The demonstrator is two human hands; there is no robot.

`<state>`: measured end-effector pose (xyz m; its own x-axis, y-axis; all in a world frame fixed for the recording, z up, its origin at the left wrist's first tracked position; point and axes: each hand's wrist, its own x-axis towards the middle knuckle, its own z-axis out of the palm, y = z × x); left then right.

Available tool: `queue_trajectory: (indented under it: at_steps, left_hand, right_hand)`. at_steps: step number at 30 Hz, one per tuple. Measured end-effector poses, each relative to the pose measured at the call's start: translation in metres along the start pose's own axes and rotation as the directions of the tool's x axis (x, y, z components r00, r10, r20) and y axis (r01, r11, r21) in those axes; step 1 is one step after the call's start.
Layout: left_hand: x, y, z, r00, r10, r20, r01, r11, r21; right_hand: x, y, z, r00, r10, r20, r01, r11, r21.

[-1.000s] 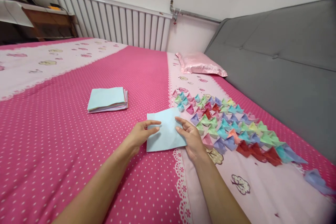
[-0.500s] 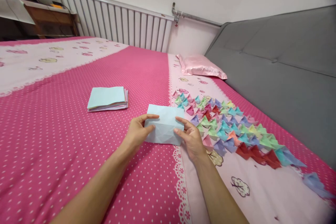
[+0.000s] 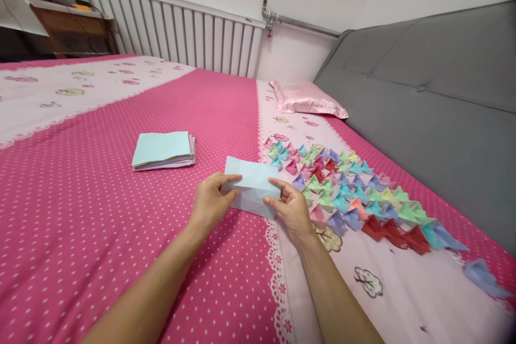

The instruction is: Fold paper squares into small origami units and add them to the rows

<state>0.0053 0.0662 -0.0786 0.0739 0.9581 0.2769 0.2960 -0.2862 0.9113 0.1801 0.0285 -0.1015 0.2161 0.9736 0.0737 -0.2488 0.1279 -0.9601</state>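
A light blue sheet of paper (image 3: 253, 172) with a crease across its middle is held between my two hands above the bed. My left hand (image 3: 212, 199) pinches its left edge between thumb and fingers. At the right edge, my right hand (image 3: 292, 207) grips it the same way, thumb below the index finger. Beyond my left hand lies a stack of coloured paper (image 3: 161, 148), a pale blue sheet on top. Rows of small folded paper boats (image 3: 355, 191) in several colours stand just right of my right hand.
Under everything is a pink, white-dotted bedspread (image 3: 100, 236) with pale printed bands. One blue paper boat (image 3: 486, 278) sits apart at the far right. A pink pillow (image 3: 308, 99) lies by the grey headboard (image 3: 435, 64). A white radiator (image 3: 173, 27) lines the wall.
The paper's halves now bend more sharply at the middle crease, its lower edge having risen a little. Both hands keep their hold. The view has shifted slightly.
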Motion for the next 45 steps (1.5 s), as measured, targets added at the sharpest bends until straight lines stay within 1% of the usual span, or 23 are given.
queue_trajectory:
  at_steps: [4,6,8,10,12,14,16,19,22,25,28,30,32,34,36,38,42,45]
  left_hand:
    - [-0.001,0.004,-0.001,0.997,0.061,-0.043,-0.057,0.996,0.072]
    - [-0.001,0.005,-0.001,0.994,0.101,-0.044,-0.094,0.987,0.131]
    - [-0.001,0.006,-0.002,0.989,0.143,-0.042,-0.133,0.974,0.184]
    - [-0.001,0.006,-0.002,0.980,0.192,-0.045,-0.178,0.961,0.211]
    - [-0.001,0.005,-0.001,0.964,0.256,-0.067,-0.235,0.945,0.225]
    - [-0.001,0.006,-0.001,0.940,0.325,-0.108,-0.293,0.927,0.235]
    - [-0.001,0.006,-0.002,0.916,0.374,-0.148,-0.332,0.911,0.244]
    - [-0.001,0.007,-0.003,0.891,0.414,-0.185,-0.353,0.889,0.290]
    - [-0.001,0.007,-0.004,0.882,0.441,-0.164,-0.373,0.868,0.329]
    - [-0.001,0.007,-0.004,0.885,0.453,-0.106,-0.402,0.860,0.313]
    - [-0.001,0.007,-0.003,0.890,0.456,-0.028,-0.429,0.856,0.287]
    - [-0.001,0.008,-0.002,0.889,0.457,0.039,-0.450,0.853,0.265]
    - [-0.002,0.010,-0.001,0.887,0.453,0.084,-0.459,0.852,0.250]
    - [-0.003,0.010,-0.001,0.884,0.460,0.084,-0.466,0.851,0.241]
    - [-0.003,0.010,-0.001,0.879,0.474,0.053,-0.472,0.852,0.227]
    - [-0.003,0.010,-0.002,0.888,0.459,0.004,-0.450,0.868,0.211]
    - [-0.001,0.011,-0.004,0.928,0.349,-0.126,-0.326,0.929,0.173]
    - [-0.001,0.013,-0.006,0.944,0.273,-0.185,-0.254,0.960,0.121]
  right_hand:
    - [0.001,0.002,-0.002,0.999,-0.032,-0.030,0.030,0.997,-0.066]
    - [0.002,0.004,-0.003,0.995,-0.094,-0.043,0.087,0.987,-0.138]
    - [0.003,0.005,-0.004,0.982,-0.179,-0.067,0.157,0.956,-0.248]
    - [0.002,0.004,-0.005,0.958,-0.276,-0.081,0.226,0.897,-0.380]
    - [0.001,0.002,-0.006,0.924,-0.376,-0.068,0.298,0.821,-0.487]
    - [0.000,-0.001,-0.005,0.881,-0.470,-0.057,0.364,0.750,-0.552]
    - [-0.002,-0.003,-0.004,0.837,-0.543,-0.065,0.403,0.693,-0.598]
    - [-0.003,-0.005,-0.003,0.787,-0.610,-0.093,0.415,0.635,-0.651]
    - [-0.004,-0.006,-0.002,0.767,-0.634,-0.097,0.411,0.603,-0.684]
    - [-0.005,-0.008,0.000,0.767,-0.642,-0.019,0.437,0.543,-0.717]
    - [-0.007,-0.009,0.001,0.753,-0.647,0.119,0.491,0.432,-0.756]
    - [-0.009,-0.009,0.002,0.737,-0.649,0.190,0.513,0.354,-0.782]
    - [-0.010,-0.009,0.003,0.719,-0.657,0.228,0.522,0.292,-0.802]
    - [-0.010,-0.009,0.002,0.701,-0.671,0.241,0.522,0.253,-0.815]
    - [-0.009,-0.008,0.000,0.690,-0.688,0.226,0.512,0.244,-0.823]
    - [-0.007,-0.008,-0.002,0.686,-0.704,0.185,0.493,0.262,-0.830]
    - [-0.004,-0.008,-0.008,0.685,-0.722,0.098,0.458,0.323,-0.828]
    - [-0.002,-0.008,-0.009,0.686,-0.723,0.076,0.461,0.352,-0.815]
